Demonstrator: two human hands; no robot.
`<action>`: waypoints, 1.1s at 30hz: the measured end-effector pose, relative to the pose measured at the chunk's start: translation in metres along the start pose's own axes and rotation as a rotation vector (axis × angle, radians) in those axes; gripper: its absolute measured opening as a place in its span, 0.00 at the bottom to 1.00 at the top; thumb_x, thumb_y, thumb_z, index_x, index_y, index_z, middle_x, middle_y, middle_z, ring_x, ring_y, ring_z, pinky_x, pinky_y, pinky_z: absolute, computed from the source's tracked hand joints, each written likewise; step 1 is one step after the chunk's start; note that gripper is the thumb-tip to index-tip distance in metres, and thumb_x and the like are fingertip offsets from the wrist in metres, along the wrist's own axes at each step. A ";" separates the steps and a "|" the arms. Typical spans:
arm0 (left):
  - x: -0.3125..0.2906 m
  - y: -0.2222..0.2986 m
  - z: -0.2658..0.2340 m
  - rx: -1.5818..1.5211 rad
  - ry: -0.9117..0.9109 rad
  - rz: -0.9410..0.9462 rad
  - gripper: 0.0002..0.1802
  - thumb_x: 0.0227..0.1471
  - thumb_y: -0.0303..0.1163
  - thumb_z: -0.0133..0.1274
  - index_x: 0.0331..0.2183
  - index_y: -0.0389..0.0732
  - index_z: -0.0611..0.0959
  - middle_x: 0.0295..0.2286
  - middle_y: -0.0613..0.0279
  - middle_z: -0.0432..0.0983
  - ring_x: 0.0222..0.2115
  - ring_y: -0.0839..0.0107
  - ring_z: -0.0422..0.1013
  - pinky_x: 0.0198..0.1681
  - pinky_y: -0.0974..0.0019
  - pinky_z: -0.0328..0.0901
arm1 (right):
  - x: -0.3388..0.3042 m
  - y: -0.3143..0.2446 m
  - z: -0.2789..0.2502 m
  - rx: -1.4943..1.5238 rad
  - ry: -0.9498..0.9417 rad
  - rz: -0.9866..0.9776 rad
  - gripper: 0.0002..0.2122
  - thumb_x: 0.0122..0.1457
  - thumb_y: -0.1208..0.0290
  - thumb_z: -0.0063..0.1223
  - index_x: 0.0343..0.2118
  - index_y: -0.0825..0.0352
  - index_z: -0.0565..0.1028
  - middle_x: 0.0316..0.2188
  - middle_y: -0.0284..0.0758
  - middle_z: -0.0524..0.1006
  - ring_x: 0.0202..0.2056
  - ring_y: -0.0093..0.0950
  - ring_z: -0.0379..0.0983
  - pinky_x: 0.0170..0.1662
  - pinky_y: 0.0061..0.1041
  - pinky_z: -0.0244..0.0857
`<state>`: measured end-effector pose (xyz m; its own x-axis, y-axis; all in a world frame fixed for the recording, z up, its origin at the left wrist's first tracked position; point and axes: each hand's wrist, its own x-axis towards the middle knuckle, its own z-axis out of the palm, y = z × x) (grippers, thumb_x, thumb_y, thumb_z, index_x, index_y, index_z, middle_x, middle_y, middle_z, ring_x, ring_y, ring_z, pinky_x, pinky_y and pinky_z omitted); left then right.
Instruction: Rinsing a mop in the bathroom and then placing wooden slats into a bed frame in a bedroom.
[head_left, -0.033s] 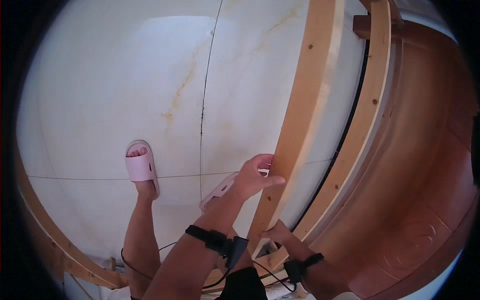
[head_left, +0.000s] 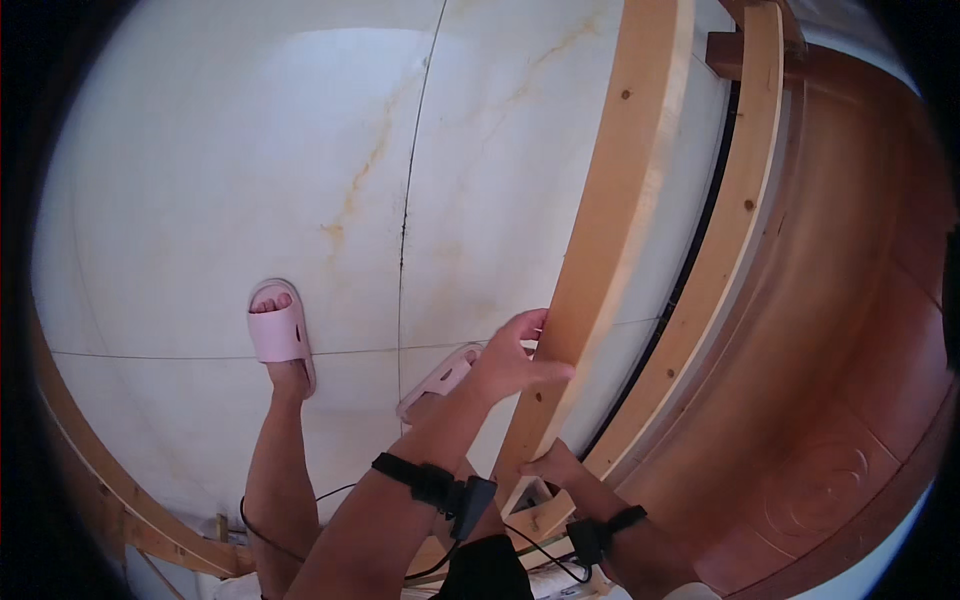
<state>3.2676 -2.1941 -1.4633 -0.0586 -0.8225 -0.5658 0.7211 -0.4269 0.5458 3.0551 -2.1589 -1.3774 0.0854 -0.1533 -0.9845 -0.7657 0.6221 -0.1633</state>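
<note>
A long, pale wooden beam [head_left: 610, 190] with dark knots runs from the top of the view down toward my body. My left hand [head_left: 512, 362] is closed around its left edge, the thumb lying across the upper face and the fingertips partly hidden behind the wood. Lower down, my right hand [head_left: 552, 464] grips the same beam near its close end from the right side. Some of its fingers are out of sight. Black straps with small dark devices and cables sit on both forearms.
A second wooden rail [head_left: 725, 260] runs on the right, beside a brown carved wooden furniture piece [head_left: 850, 400]. More timber [head_left: 130, 505] curves along the lower left. Pink slippers [head_left: 281, 335] are on my feet, on pale tiled floor [head_left: 230, 200].
The far part of the beam has shifted very slightly to the right. My left thumb has slid a little with it; both hands keep their places on the wood.
</note>
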 end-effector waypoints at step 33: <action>0.072 0.063 0.144 1.008 1.019 0.202 0.27 0.43 0.27 0.43 0.47 0.34 0.58 0.39 0.44 0.63 0.38 0.51 0.64 0.40 0.57 0.59 | -0.021 -0.001 -0.255 -0.454 1.148 -0.356 0.16 0.49 0.71 0.48 0.39 0.74 0.67 0.35 0.45 0.71 0.36 0.40 0.68 0.40 0.32 0.62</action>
<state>3.2091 -2.3341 -1.3808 0.8012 -0.4627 -0.3794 -0.1513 -0.7701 0.6198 2.8915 -2.3519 -1.3404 -0.0930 -0.9674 -0.2354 -0.9809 0.1296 -0.1451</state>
